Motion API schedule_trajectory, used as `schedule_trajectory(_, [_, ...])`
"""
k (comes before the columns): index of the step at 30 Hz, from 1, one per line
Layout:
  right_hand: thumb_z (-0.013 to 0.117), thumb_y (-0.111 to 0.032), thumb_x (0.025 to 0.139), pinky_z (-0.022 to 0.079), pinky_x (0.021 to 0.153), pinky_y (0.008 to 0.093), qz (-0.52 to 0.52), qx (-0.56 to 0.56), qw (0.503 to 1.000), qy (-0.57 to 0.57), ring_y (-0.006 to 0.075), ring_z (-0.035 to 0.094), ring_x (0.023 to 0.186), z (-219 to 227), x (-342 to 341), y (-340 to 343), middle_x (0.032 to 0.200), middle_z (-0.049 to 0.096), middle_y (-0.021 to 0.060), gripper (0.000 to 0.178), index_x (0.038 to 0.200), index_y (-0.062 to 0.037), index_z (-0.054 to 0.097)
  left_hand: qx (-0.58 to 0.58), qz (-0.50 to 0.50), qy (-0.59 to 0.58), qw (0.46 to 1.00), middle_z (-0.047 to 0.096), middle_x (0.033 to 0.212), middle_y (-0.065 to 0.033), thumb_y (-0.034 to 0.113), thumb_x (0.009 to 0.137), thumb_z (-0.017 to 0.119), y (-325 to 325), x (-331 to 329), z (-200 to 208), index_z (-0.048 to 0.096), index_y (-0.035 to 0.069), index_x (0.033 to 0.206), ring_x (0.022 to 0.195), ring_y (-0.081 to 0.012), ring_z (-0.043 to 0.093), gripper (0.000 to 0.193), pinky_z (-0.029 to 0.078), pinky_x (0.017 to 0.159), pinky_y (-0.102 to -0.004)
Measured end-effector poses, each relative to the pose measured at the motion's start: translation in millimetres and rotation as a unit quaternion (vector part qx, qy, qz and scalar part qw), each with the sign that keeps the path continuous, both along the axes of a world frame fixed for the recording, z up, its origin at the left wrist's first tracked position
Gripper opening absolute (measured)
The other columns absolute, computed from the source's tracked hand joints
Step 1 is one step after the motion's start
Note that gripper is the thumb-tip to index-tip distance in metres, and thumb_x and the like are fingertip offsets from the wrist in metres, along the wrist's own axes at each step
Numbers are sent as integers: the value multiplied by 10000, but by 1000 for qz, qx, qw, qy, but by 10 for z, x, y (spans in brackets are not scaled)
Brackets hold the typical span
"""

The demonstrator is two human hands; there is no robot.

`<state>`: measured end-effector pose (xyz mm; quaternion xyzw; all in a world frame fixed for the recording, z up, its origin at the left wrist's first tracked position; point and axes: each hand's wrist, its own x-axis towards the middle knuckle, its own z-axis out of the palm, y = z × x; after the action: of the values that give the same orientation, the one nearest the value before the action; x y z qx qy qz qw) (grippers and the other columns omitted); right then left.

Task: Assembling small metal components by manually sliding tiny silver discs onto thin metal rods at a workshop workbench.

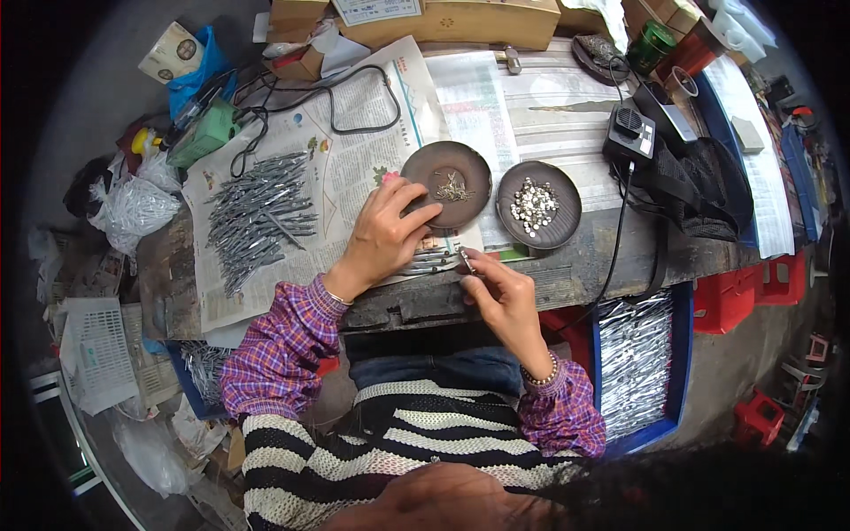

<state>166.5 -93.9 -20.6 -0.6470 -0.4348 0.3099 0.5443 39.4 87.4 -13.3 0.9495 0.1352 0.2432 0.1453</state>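
My left hand [388, 223] rests at the near-left rim of a round brown dish [416, 164] that holds small thin brass-coloured pins [453, 188]. Its fingers are slightly bent and apart, with nothing visible in them. My right hand [503, 301] pinches a small slim metal piece [465, 258] between thumb and forefinger, near the table's front edge. Several slim metal strips [428, 263] lie between my hands. A second brown dish [554, 237], beyond my right hand, has small shiny round metal bits [534, 205] in it.
Grey slim metal parts [264, 217] are heaped on newspaper [350, 168] at left. A black cable [394, 97] loops behind them. A small hammer [512, 60] lies at the back. A black fan-like device [630, 133] stands right, its cord hanging over the edge above a blue tray [680, 363] of metal parts.
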Motion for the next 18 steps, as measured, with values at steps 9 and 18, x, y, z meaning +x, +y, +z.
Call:
schedule_trajectory(9, [611, 12, 844, 546, 620, 246, 38, -19, 999, 6, 127, 652, 749, -26, -22, 26, 1162, 642, 140, 205, 1036, 78, 636, -32, 1, -19, 999, 590, 1050, -113, 27, 683, 693, 31, -6, -16, 657, 63, 975, 1058, -329, 541, 296, 419, 953, -439])
schedule_trajectory(18, [611, -66, 884, 472, 583, 211, 11, -68, 968, 241, 70, 585, 678, 27, 13, -82, 903, 663, 48, 201, 1058, 27, 648, -43, -14, -36, 998, 603, 970, -80, 7, 624, 710, 70, -5, -19, 650, 46, 838, 983, -288, 557, 225, 455, 849, -390])
